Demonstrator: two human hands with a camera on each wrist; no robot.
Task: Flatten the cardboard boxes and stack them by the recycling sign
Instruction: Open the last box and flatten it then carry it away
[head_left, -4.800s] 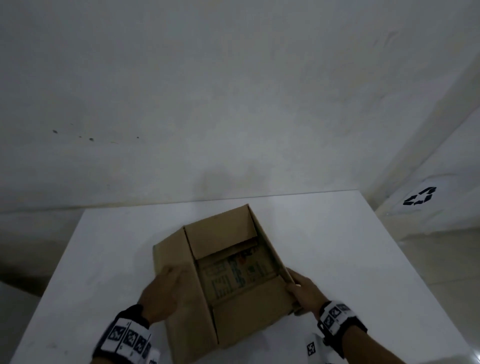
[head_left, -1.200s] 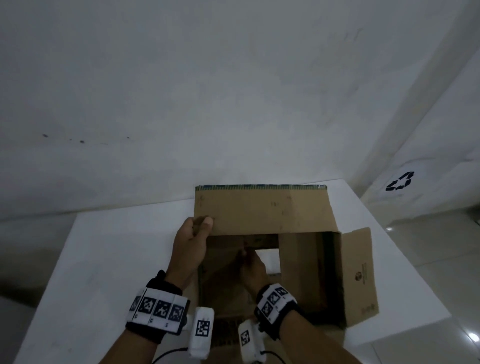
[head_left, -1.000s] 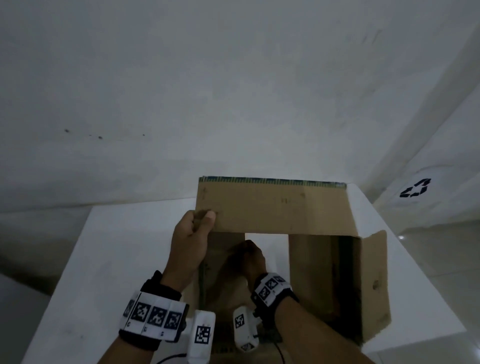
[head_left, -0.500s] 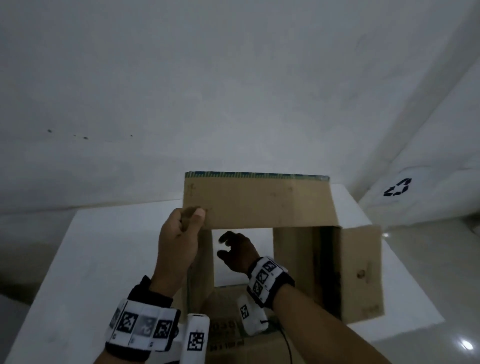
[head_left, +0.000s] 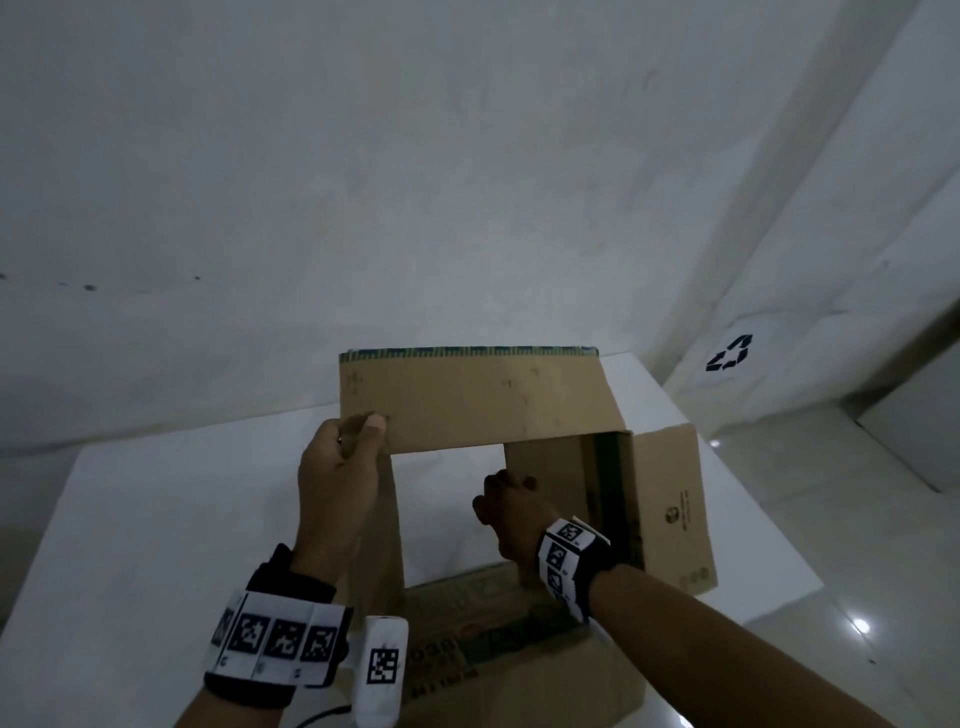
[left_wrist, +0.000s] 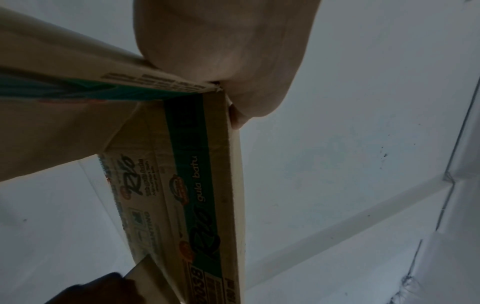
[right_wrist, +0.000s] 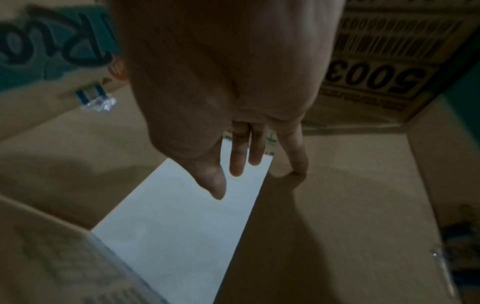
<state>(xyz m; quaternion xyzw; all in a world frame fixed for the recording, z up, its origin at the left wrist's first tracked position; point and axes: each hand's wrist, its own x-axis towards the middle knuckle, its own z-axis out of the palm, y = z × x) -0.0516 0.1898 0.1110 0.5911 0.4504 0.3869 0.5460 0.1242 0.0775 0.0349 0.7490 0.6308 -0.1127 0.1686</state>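
A brown cardboard box stands on the white table, open at both ends so that the tabletop shows through it. My left hand pinches the far left corner of its top panel; in the left wrist view the thumb presses on the printed box. My right hand reaches inside the box. In the right wrist view its fingers are straight and one fingertip touches the right inner flap. A recycling sign is on the wall to the right.
The table's right edge drops to a shiny tiled floor below the sign. A white wall rises just behind the table. One outer flap of the box sticks out to the right.
The bottom flaps have swung apart and the table now shows through the box. My right hand has moved right to the inner flap. My left hand keeps its pinch on the corner.
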